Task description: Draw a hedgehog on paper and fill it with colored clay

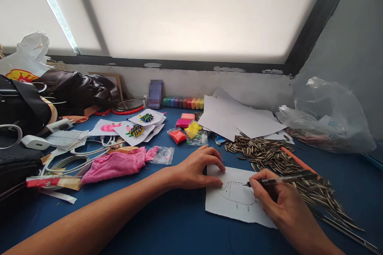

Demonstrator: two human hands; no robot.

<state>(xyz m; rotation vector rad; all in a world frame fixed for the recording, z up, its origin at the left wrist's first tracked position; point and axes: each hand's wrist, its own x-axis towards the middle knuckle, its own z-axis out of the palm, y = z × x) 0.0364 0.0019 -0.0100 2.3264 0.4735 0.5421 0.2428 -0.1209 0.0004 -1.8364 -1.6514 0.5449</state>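
A small sheet of white paper (pixel 221 206) lies on the blue table in front of me, bearing a line drawing of an animal with short legs and a zigzag back. My left hand (pixel 200 169) rests on the sheet's upper left corner, fingers apart and pressing it flat. In my right hand (pixel 277 199) is a black pen (pixel 287 178), its tip touching the paper at the animal's back. Just beyond the right hand spreads a heap of striped sunflower seeds (pixel 263 151), with an orange stick (pixel 295 157) lying across it.
Blank white sheets (pixel 236 115) are stacked behind the seeds. Clay packets (pixel 177 136) and a pink cloth (pixel 116 165) lie left of centre, near decorated paper cards (pixel 131 133). Bags and cables (pixel 77 153) crowd the left; a plastic bag (pixel 332 115) stands at right.
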